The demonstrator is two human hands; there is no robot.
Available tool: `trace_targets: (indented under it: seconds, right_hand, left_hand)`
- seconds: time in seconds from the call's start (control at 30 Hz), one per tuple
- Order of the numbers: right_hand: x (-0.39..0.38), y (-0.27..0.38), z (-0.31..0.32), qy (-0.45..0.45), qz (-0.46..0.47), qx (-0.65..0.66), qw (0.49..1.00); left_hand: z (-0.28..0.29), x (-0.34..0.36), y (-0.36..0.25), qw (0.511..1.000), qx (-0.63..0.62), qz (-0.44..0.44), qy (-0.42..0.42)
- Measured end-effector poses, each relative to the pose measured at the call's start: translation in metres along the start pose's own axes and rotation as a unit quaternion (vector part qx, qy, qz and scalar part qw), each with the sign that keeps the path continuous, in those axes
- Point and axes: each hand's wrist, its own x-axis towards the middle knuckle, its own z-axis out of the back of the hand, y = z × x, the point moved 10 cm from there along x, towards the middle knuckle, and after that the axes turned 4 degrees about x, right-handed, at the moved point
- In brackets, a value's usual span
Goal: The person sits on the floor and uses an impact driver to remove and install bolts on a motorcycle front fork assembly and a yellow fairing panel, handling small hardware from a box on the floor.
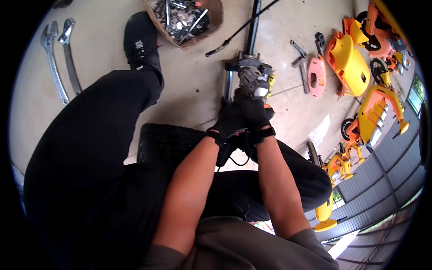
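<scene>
Both my hands wear black gloves and are close together in front of me. My right hand (253,108) is wrapped round the lower end of a dark grey power drill (252,81) with a pale, shiny end facing me. Pressed beside it, my left hand (229,119) has its fingers curled; what they grip is hidden. The drill overlaps a dark metal bracket (245,60), from which a long black tube (254,31) runs away across the floor. A shiny metal rod (228,85) stands left of the drill. Something yellow (271,81) shows at the drill's right side.
Two adjustable wrenches (55,63) lie at far left. A cardboard box (215,22) of loose hardware stands beyond my left shoe (143,42). A black cable (227,41) crosses the floor. Right are hand tools (302,67), a pink part (317,76) and yellow panels (353,63). A black crate (166,139) is near my legs.
</scene>
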Motion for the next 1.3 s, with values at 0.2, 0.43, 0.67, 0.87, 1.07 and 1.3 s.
trace_targets:
  seconds: [0.2,0.43,0.67,0.87,1.07,1.3]
  right_hand:
    - [-0.027,-0.059,-0.022,-0.047,-0.107,0.182,0.976]
    - [-0.016,-0.059,-0.024,-0.052,-0.282,0.401,0.870]
    - [-0.023,-0.060,-0.025,-0.070,-0.217,0.318,0.920]
    - [-0.015,-0.050,-0.018,-0.078,-0.180,0.325,0.925]
    - [-0.014,-0.040,-0.001,-0.116,-0.125,0.211,0.963]
    - [-0.018,-0.021,-0.006,-0.034,-0.098,0.127,0.987]
  left_hand:
    - [0.022,0.004,-0.032,0.994,-0.080,0.033,0.063]
    - [0.064,-0.007,-0.034,0.984,-0.110,0.024,-0.135]
    - [0.047,0.000,-0.043,0.999,-0.020,0.041,0.013]
    - [0.034,-0.008,-0.015,0.979,-0.148,0.128,0.056]
    - [0.017,-0.005,-0.011,0.957,-0.187,0.174,0.138]
    - [0.017,-0.020,-0.018,0.940,-0.221,0.211,0.154]
